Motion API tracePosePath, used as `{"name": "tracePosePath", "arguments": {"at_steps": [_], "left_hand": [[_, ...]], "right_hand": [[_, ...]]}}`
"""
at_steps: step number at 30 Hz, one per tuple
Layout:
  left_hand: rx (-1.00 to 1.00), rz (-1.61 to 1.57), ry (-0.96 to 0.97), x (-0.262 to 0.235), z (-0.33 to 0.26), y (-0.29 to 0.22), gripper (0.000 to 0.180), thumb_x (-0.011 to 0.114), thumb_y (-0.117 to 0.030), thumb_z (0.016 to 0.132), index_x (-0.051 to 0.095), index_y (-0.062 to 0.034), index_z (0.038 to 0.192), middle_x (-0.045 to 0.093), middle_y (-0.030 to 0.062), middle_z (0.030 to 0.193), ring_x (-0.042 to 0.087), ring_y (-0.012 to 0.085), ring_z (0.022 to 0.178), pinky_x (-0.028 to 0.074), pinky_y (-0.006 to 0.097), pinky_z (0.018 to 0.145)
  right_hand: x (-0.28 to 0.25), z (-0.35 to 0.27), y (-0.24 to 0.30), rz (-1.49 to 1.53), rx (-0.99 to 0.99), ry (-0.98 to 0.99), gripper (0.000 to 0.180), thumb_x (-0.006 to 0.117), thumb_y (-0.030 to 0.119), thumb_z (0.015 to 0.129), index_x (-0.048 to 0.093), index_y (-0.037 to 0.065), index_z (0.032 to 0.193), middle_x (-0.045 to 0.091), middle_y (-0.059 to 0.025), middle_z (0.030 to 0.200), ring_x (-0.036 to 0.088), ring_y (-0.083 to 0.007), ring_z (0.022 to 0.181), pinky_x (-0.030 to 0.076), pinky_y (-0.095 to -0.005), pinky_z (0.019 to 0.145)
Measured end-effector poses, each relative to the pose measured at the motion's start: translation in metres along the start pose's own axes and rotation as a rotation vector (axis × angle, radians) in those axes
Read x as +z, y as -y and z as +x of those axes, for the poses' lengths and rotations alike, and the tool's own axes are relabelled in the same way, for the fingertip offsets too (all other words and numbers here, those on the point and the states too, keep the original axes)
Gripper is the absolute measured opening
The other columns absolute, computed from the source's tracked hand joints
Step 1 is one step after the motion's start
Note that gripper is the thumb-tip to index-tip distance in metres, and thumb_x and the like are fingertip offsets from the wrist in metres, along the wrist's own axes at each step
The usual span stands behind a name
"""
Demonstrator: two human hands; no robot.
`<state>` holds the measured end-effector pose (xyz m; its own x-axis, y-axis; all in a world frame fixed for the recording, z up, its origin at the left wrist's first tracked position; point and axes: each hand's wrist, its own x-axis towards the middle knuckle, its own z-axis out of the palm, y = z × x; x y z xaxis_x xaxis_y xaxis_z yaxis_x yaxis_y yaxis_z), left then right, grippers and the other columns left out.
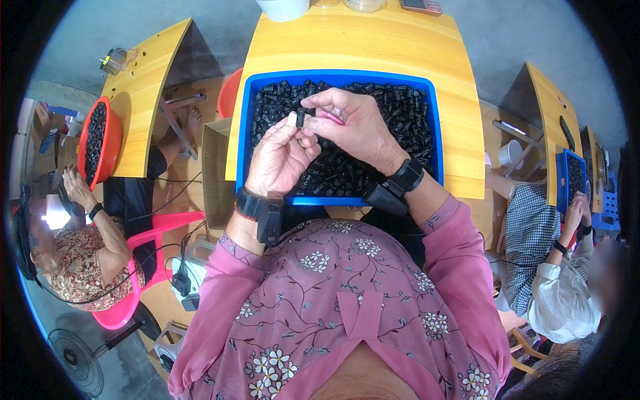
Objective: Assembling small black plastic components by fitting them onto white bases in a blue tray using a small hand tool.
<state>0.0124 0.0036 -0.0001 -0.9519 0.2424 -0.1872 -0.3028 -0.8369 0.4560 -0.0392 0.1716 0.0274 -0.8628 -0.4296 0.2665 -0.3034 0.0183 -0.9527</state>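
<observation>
Two bare hands meet above a tray, beyond a mauve floral blouse [320,267] with pink sleeves [220,300]. Each wrist wears a black strapped device, and a red cord bracelet [245,211] sits beside the left one. The left hand [281,160], palm turned up, has its thumb and fingertips clamped on a small black plastic part [300,119], holding it over the tray's left half. The right hand [357,130] comes from the other side, its thumb and index finger closed in at that same part, with a slim pink tool [333,119] gripped among its fingers. Beneath them, the blue rectangular tray [438,140] holds a dense layer of similar black parts [327,180]. It rests on a yellow wood-grain table [360,47], with an open cardboard box [215,175] standing just left of the table. At the table's far edge are a white tub [283,8], a clear container [365,5] and a keypad device [423,6]. Well to the left, a co-worker on a pink plastic chair [159,233] reaches toward an orange-red basin [111,150] of black pieces; well to the right, another works at a smaller blue tray [562,177].
</observation>
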Motion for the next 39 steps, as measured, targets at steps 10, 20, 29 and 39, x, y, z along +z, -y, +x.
{"name": "tracePosePath", "arguments": {"at_steps": [10, 20, 29, 39], "left_hand": [[-0.059, 0.025, 0.07, -0.001, -0.002, -0.002, 0.02, 0.055, -0.018, 0.099, 0.059, -0.001, 0.108, 0.058, 0.0042, 0.084, 0.052, 0.0137, 0.071, 0.045, 0.027, 0.064], [0.511, 0.129, 0.027, -0.017, -0.046, -0.045, 0.014, 0.061, -0.013, 0.094, 0.06, -0.0041, 0.105, 0.057, 0.0058, 0.086, 0.052, 0.0144, 0.076, 0.045, 0.029, 0.067], [0.62, 0.252, -0.812, -0.176, -0.093, -0.079, 0.015, 0.062, -0.02, 0.093, 0.059, -0.0064, 0.1, 0.058, 0.0033, 0.083, 0.053, 0.0162, 0.071, 0.047, 0.034, 0.067], [0.604, 0.324, -0.896, -0.173, -0.089, -0.073, 0.016, 0.062, -0.016, 0.095, 0.06, -0.0083, 0.109, 0.063, 0.0035, 0.087, 0.058, 0.014, 0.069, 0.051, 0.031, 0.065]], "right_hand": [[-0.002, 0.0, -0.003, 0.069, -0.023, 0.01, 0.012, 0.068, 0.009, 0.088, 0.069, -0.002, 0.091, 0.069, -0.0057, 0.074, 0.062, -0.0076, 0.068, 0.051, -0.0243, 0.064], [-0.026, 0.005, -0.024, -0.531, -0.105, 0.027, 0.019, 0.064, 0.017, 0.085, 0.069, -0.001, 0.087, 0.066, -0.0183, 0.079, 0.064, -0.0374, 0.078, 0.051, -0.0436, 0.073], [-0.001, 0.004, -0.031, -0.693, -0.163, 0.268, 0.022, 0.066, 0.014, 0.084, 0.069, -0.001, 0.1, 0.062, -0.0164, 0.091, 0.062, -0.0343, 0.084, 0.05, -0.0411, 0.075], [-0.003, 0.007, -0.029, -0.601, -0.07, 0.275, 0.019, 0.068, 0.013, 0.083, 0.067, -0.003, 0.095, 0.063, -0.0165, 0.089, 0.063, -0.0314, 0.08, 0.05, -0.0379, 0.074]]}}
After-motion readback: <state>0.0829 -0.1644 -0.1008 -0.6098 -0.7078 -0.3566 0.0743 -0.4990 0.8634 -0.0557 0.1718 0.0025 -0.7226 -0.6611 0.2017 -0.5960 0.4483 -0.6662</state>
